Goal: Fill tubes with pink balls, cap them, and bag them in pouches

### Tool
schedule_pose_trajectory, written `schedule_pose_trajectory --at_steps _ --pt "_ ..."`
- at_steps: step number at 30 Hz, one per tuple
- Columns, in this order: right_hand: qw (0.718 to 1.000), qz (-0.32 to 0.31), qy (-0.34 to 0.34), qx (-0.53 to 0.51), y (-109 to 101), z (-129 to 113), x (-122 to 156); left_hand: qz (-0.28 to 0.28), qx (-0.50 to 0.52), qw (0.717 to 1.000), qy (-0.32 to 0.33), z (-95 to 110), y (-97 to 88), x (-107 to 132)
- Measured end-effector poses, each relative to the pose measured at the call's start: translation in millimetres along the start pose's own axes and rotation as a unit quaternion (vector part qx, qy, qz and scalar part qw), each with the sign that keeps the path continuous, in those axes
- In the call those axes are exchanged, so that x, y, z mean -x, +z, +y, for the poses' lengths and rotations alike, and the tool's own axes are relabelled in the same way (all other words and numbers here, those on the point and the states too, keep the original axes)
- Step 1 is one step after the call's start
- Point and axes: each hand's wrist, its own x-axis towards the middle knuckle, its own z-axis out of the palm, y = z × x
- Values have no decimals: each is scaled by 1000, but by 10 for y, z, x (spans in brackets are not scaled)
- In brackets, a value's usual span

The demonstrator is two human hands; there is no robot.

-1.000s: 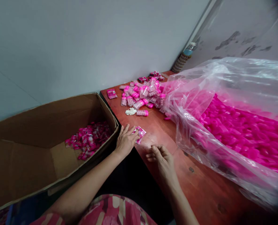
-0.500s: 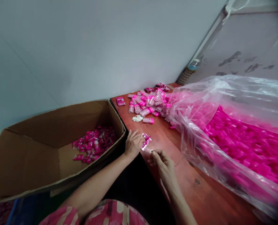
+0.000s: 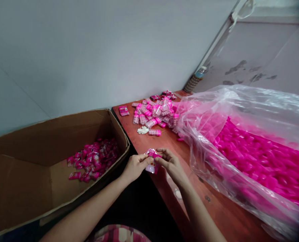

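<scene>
A shiny pink packet (image 3: pixel 151 168) is pinched between my two hands over the near edge of the red table (image 3: pixel 174 148). My left hand (image 3: pixel 135 167) grips its left side with thumb and fingers. On the right side, my right hand (image 3: pixel 171 164) holds it between thumb and bent fingers. Whether anything sits inside the packet I cannot tell. Beyond my hands, a heap of small clear bottles with pink caps (image 3: pixel 156 110) lies on the table. A crumpled white scrap (image 3: pixel 142 130) and a single bottle (image 3: pixel 154 132) lie nearest to me.
Left of the table stands an open cardboard box (image 3: pixel 20 188) with many pink packets (image 3: pixel 91 159) inside. A clear plastic bag (image 3: pixel 200 134) full of pink plastic pieces (image 3: pixel 260 168) covers the table's right. One flat packet (image 3: pixel 123 110) lies at the far corner; a patterned cylinder (image 3: pixel 193 82) stands behind.
My left hand has lifted the packet from the table and brought it nearer. My right hand has moved in and taken hold of it too. The view has shifted slightly.
</scene>
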Motion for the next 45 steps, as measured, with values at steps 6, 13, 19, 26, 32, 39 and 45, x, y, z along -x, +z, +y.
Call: schedule_pose_trajectory --at_steps 6,13,19,26,32,39,45 --pt "948 -24 -76 309 -88 -79 -528 -13 99 988 -118 -82 -30 -82" --pt "782 17 -208 588 -73 108 -1205 65 222 955 -188 -32 -56 -49" --pt "798 -20 -221 560 -513 156 -859 124 333 906 -228 -91 -208 -106" --pt "770 207 59 600 -374 -58 -596 184 447 841 -240 -34 -37 -182" --pt "814 172 80 549 -215 -28 -653 243 477 813 -228 41 -53 -194" --pt "986 78 18 143 69 38 128 252 503 791 -241 25 -9 -204" --pt "991 89 33 98 381 219 495 222 518 790 -242 19 110 -197"
